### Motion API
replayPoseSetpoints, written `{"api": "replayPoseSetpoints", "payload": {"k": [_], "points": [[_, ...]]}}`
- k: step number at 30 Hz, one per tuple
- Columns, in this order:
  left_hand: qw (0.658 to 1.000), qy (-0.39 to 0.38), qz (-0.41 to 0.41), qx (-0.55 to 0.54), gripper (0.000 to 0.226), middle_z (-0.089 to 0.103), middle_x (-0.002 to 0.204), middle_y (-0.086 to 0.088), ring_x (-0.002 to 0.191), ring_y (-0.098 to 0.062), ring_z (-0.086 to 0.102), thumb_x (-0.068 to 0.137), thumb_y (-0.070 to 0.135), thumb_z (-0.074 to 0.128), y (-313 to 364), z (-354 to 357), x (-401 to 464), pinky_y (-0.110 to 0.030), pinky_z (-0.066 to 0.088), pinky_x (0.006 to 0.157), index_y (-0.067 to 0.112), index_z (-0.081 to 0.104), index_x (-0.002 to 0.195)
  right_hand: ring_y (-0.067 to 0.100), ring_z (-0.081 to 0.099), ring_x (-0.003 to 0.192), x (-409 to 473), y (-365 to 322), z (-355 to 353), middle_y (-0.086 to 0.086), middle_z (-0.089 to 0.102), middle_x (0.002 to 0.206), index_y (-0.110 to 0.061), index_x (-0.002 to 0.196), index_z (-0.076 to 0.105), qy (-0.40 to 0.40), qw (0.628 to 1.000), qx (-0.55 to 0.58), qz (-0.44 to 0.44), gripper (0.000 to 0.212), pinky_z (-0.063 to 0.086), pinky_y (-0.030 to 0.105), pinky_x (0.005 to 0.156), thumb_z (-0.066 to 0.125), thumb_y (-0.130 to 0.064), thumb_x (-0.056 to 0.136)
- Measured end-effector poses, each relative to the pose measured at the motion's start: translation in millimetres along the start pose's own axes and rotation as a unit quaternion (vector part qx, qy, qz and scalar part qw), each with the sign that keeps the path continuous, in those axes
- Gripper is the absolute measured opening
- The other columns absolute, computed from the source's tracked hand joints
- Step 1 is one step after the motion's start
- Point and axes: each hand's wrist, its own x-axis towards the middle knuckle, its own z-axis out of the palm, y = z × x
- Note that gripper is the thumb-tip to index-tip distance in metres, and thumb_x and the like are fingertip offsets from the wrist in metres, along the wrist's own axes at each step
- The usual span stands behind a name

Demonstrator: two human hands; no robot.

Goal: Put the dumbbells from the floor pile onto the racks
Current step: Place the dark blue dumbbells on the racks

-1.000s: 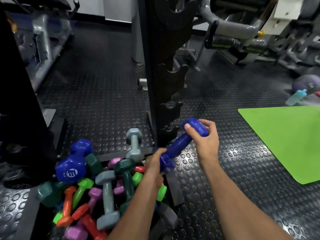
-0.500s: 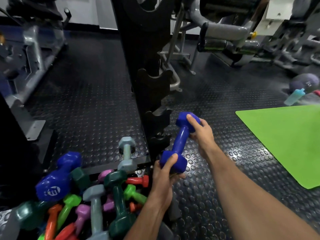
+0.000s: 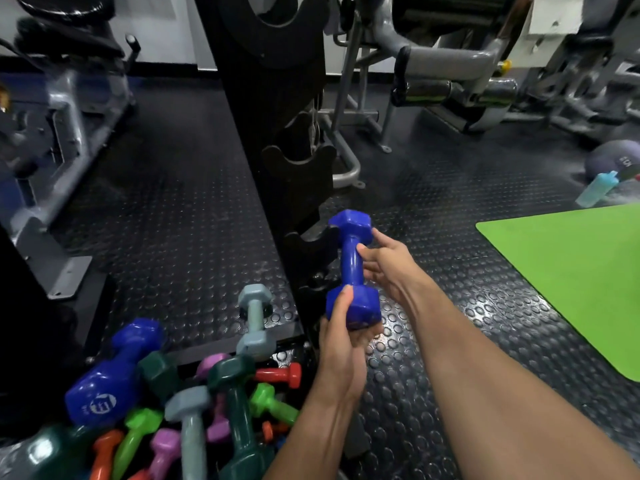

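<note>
Both hands hold one blue dumbbell (image 3: 351, 268), nearly upright, just beside the lower cradles of the black vertical rack (image 3: 277, 140). The left hand (image 3: 341, 351) cups the lower head from beneath, thumb curled up its near face; the fingers behind that head are hidden. The right hand (image 3: 384, 268) wraps the handle from the right side, fingertips touching the bar and one reaching the upper head. Whether the upper head touches the cradle next to it cannot be told; the cradle edge merges with the dark post there.

Left of and below the grip lies the floor pile (image 3: 180, 410): a large blue dumbbell (image 3: 110, 379) with a round white emblem whose characters are too blurred to read, two pale grey dumbbells (image 3: 254, 323), dark green, lime green, pink, orange and red ones, several cut off by the bottom edge. The left forearm covers the pile's right fringe. The rack's top runs out of frame, and its base behind the left hand is lost in shadow.

Right of the grip a green exercise mat (image 3: 571, 282) lies on the studded rubber floor (image 3: 180, 216), cut by the frame edge. Beyond it, well apart, a teal bottle (image 3: 595, 189) leans by a dark medicine ball (image 3: 614, 161) bearing faint, illegible marking. Grey gym machines (image 3: 450, 64) stand behind.
</note>
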Motion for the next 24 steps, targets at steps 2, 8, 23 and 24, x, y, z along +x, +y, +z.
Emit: {"api": "replayPoseSetpoints", "payload": {"k": [2,8,23,24], "points": [[0.999,-0.028,-0.009,-0.027,0.052,0.070,0.105,-0.017,0.084,-0.026,0.063,0.089,0.041,0.072,8,10,2,-0.039,0.053,0.072,0.004,0.067,0.125,0.019,0.058,0.069,6,-7,8,0.016,0.069,0.103,-0.017,0.161,0.033,0.007,1.000,0.004,-0.007,0.074,0.052,0.021,0.048,0.064,0.003,0.097],[0.995,-0.062,-0.009,-0.072,0.041,0.075,0.114,-0.019,0.099,-0.031,0.066,0.102,0.043,0.057,24,21,9,-0.044,0.050,0.090,0.011,0.066,0.126,0.009,0.054,0.046,17,-10,34,0.012,0.070,0.088,-0.015,0.159,0.038,0.010,1.000,-0.013,-0.007,0.068,0.046,0.021,0.040,0.061,0.005,0.098],[0.976,-0.041,-0.065,-0.202,0.063,0.071,0.105,-0.024,0.089,-0.034,0.066,0.095,0.058,0.058,22,0,6,-0.044,0.054,0.088,0.001,0.066,0.121,0.013,0.067,0.070,19,0,38,0.000,0.072,0.071,-0.032,0.150,0.054,-0.058,0.997,-0.039,-0.035,0.090,0.055,0.029,0.067,0.046,0.026,0.082],[0.973,-0.040,-0.074,-0.215,0.064,0.072,0.106,-0.025,0.090,-0.035,0.067,0.095,0.059,0.058,23,1,4,-0.045,0.055,0.089,0.000,0.066,0.120,0.011,0.063,0.066,19,-1,40,0.001,0.068,0.071,-0.032,0.149,0.055,-0.055,0.996,-0.050,-0.045,0.089,0.053,0.025,0.062,0.043,0.027,0.083]]}}
